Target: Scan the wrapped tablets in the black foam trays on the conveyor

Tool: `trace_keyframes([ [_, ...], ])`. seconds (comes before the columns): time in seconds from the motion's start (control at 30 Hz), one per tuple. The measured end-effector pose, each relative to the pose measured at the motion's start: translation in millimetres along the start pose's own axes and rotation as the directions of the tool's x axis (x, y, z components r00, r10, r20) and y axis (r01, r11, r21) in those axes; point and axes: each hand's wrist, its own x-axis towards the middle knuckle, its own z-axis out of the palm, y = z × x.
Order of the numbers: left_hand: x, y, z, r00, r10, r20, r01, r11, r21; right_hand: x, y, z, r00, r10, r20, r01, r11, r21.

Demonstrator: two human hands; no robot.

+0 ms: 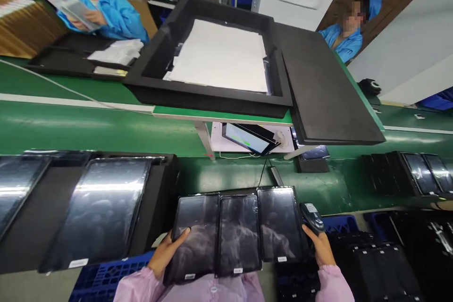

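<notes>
The person's left grip (168, 252) was found closed on the left side of a flat, black, rectangular tray (307, 248), its thumb pressed over the leftmost of three dark, glossy, rectangular screens (239, 233); the remaining fingers were concealed beneath. The right grip (321, 247) was closed at the tray's right edge, thumb uppermost, fingers likewise hidden. The three screens lay side by side on the tray, in front of the person's body, each bearing a small white label at its lower edge. A dark handheld scanner (313, 218) was noted just beyond the right thumb; contact between them could not be determined. To the left, a large, dark, glossy screen (102, 203) lay tilted on a black block. Opposite, a raised green worktop (226, 117) carried a black, open-topped foam box (212, 100) containing white sheeting (221, 56).
</notes>
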Motion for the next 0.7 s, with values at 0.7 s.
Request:
trace_keyframes([
  [0.7, -145, -137, -25.4, 0.833, -0.327, -0.446, -0.047, 0.762, -0.646, 76, -11, 201, 0.724, 0.050, 0.688, 0.213, 0.932, -0.292],
])
